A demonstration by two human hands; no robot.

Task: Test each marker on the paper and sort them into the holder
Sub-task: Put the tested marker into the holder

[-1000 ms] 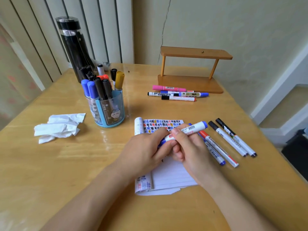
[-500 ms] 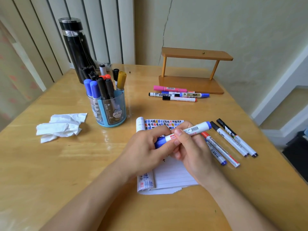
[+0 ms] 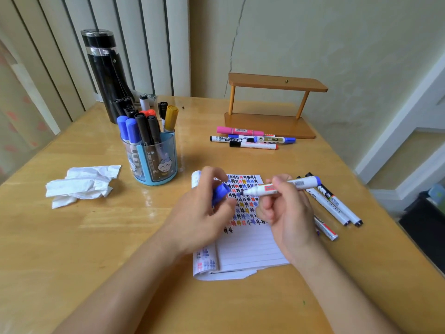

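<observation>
Test in progress: a person's right hand point(image 3: 286, 218) clamps a white-barrelled blue marker point(image 3: 301, 183) between thumb and curled fingers. Its bare tip sits over rows of coloured marks on the lined paper point(image 3: 248, 249); whether the tip touches the sheet cannot be told. At nine o'clock of the tip, the left hand point(image 3: 202, 213) has its fingers curled round the blue cap point(image 3: 220, 192), which is blurred and half hidden.

Both hands cover the middle of the paper. At ten o'clock of it the blue holder point(image 3: 156, 165) stands on the tabletop point(image 3: 96, 249), packed with upright markers. At three o'clock lie loose markers point(image 3: 336, 201), partly hidden behind the right hand, their number unclear. At twelve o'clock more markers point(image 3: 250, 140) lie before a wooden stand point(image 3: 272, 124). Crumpled tissue point(image 3: 81, 184) lies at nine o'clock, and a black flask point(image 3: 106, 75) rises behind the holder.
</observation>
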